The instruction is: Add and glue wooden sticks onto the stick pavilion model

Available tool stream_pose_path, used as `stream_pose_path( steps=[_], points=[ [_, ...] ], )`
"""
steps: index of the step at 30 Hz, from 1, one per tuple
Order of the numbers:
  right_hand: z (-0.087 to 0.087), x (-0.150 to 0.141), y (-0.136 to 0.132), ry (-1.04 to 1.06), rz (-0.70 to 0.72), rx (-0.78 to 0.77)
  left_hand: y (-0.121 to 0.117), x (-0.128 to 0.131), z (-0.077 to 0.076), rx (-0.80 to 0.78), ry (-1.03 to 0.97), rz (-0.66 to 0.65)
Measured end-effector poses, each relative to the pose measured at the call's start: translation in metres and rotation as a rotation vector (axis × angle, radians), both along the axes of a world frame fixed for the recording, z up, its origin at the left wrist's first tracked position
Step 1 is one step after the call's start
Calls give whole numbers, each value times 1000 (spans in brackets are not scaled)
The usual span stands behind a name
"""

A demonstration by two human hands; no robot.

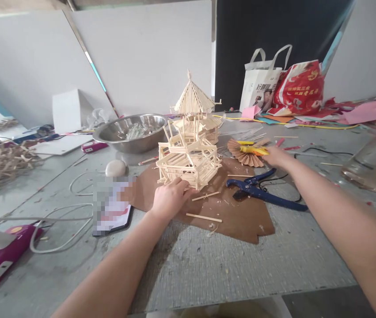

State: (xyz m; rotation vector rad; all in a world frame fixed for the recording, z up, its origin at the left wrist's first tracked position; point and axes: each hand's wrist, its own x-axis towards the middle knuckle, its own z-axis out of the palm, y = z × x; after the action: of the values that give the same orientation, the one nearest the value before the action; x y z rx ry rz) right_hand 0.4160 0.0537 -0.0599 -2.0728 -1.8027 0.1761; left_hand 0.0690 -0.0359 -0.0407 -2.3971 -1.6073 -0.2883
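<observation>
A pagoda model (188, 161) built of thin wooden sticks stands on a sheet of brown cardboard (241, 216). My left hand (171, 196) grips its lower front edge, the fingers partly hidden against the sticks. To the right, my right hand (276, 158) is closed around the back end of a yellow glue gun (254, 150), which rests over a fan of pleated brown paper (241, 157). Blue-handled cutters (263, 192) lie just below that hand. Loose sticks (204, 217) are scattered on the cardboard.
Behind the model's left side sits a metal bowl (131, 143). A phone (116, 214), a white cable (75, 207) and a purple power strip (5, 254) lie left. A glass jar (370, 165) stands right; bags (297, 90) and coloured paper (370, 110) are at the back.
</observation>
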Motion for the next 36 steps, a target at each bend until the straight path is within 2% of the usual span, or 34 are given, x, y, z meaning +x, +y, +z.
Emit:
stream_pose_path(
  steps=[3,9,10,12,14,17,20,24,30,36],
  points=[
    [12,-2,-12,362,-127,9,0,0,0,-7,-4,-4],
    [44,-17,-47,651,-84,61,0,0,0,-17,15,6],
    [49,-21,-54,757,-83,84,-1,0,0,-21,15,11],
    [58,-29,-69,897,-13,88,-2,1,1,-25,16,16],
    [63,-36,-82,987,127,38,-2,2,2,-23,14,15],
    [63,-46,-97,1069,310,-71,-3,3,2,-21,11,23],
    [56,-56,-103,1086,310,-143,-2,2,1,-23,3,25],
    [43,-71,-108,1052,337,-167,0,0,-2,-11,-4,12],
    [28,-94,-115,880,413,-133,0,-2,-1,10,-6,-38],
    [13,-100,-111,709,500,-134,2,-4,-2,44,-27,-57]
  ],
)
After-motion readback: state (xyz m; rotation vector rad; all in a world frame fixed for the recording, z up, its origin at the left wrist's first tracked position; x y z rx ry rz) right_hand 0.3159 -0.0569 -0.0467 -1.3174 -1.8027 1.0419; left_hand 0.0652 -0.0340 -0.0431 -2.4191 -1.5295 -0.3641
